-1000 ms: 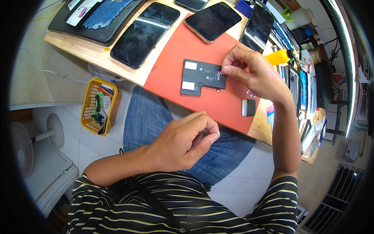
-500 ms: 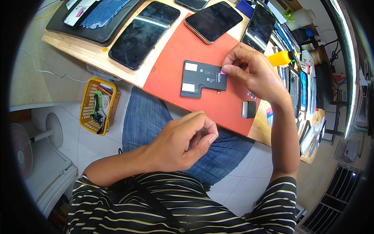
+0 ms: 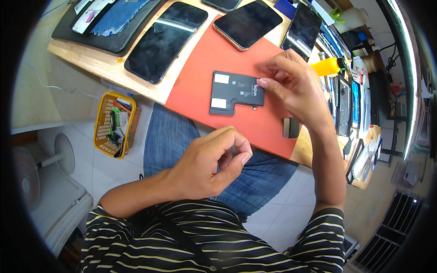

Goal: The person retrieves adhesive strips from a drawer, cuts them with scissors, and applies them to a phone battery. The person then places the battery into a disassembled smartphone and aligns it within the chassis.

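Observation:
A black, L-shaped phone battery (image 3: 236, 96) with two white patches lies flat on the orange-red mat (image 3: 193, 75). At its right edge, a small pink tab shows beside my right thumb. My right hand (image 3: 298, 86) hovers there with thumb and index finger apart; the index finger is blurred, and nothing shows between them. My left hand (image 3: 211, 161) is over my lap in front of the mat, thumb and index finger pressed together. What that pinch holds, if anything, is too small to see. A small dark block (image 3: 291, 128) sits at the mat's right corner.
Dark-screened phones lie behind the battery: one at left (image 3: 166, 43), one on the mat's far end (image 3: 248, 25) and one at right (image 3: 302, 27). A yellow bottle (image 3: 325, 67) is beyond my right hand. On the floor at left stands a yellow basket (image 3: 129, 132).
My right thumb and index finger have parted from their pinch at the pink tab, the index lifting away. My left hand keeps its pinch, nearly still. The battery stays put.

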The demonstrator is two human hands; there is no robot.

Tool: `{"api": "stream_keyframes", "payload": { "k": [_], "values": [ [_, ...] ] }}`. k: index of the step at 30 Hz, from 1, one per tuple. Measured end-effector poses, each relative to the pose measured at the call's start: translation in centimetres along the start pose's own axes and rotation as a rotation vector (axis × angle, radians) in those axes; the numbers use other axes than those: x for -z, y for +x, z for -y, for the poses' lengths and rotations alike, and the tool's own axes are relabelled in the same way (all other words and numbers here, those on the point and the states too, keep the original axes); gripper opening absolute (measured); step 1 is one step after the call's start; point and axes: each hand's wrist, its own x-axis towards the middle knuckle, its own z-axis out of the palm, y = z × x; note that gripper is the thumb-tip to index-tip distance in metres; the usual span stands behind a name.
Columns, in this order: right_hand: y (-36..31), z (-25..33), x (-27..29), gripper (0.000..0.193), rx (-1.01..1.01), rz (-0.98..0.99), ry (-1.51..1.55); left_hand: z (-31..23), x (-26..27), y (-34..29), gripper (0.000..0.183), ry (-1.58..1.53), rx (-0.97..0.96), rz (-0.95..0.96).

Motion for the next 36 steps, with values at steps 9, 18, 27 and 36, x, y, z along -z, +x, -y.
{"api": "stream_keyframes", "payload": {
  "k": [9, 18, 27, 36],
  "values": [
    [-3.2, 2.6, -1.6, 0.026, 0.187, -0.094, -0.552, 0.3, 0.5, -0.3, 0.007, 0.011, -0.062, -0.215],
    [-3.7, 3.3, -2.1, 0.029, 0.181, -0.351, -0.576, -0.8, -0.2, 0.4, 0.009, 0.156, -0.091, -0.396],
    [-6.9, 5.3, -2.1, 0.031, -0.024, -0.253, 0.387, -1.1, -2.5, 0.2, 0.008, 0.067, -0.146, -0.414],
    [-23.5, 5.5, -7.2, 0.012, -0.401, -0.635, 1.063, -0.1, -7.8, -1.1, 0.013, 0.483, -0.259, 0.054]
  ]
}}
